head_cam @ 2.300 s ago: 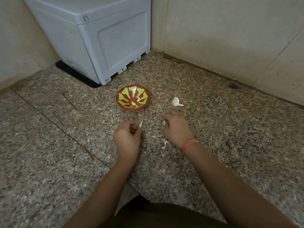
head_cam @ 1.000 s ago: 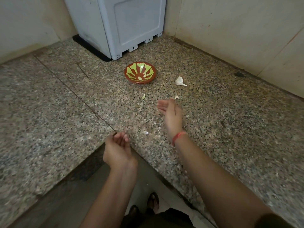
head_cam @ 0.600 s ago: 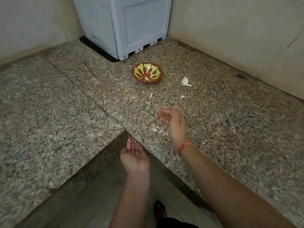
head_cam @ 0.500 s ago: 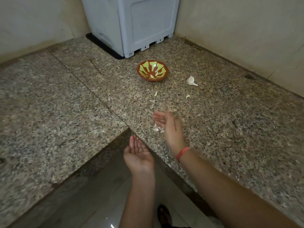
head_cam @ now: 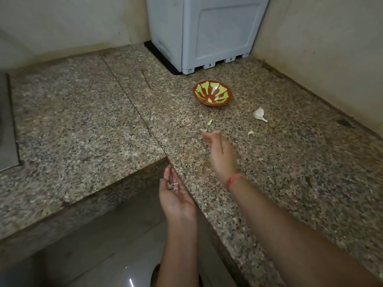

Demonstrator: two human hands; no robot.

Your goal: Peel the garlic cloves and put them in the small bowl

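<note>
One small bowl [head_cam: 212,93] stands on the table [head_cam: 83,125], and one pale clove [head_cam: 210,99] lies in it. Three loose garlic pieces lie on the table outside it: one part-head of garlic [head_cam: 259,114] and two small single pieces, a yellowish piece [head_cam: 209,122] and a white piece [head_cam: 250,133]. Whether these two are cloves or skin cannot be told. Two hands are in view, one left hand [head_cam: 176,198] and one right hand [head_cam: 221,156], with one red band [head_cam: 233,180] on the right wrist. One little cluster of peel scraps [head_cam: 173,185] lies in the left palm, too blurred to count singly. One grey box [head_cam: 207,32] stands at the back. The table is two slabs met at one seam [head_cam: 132,104].
</note>
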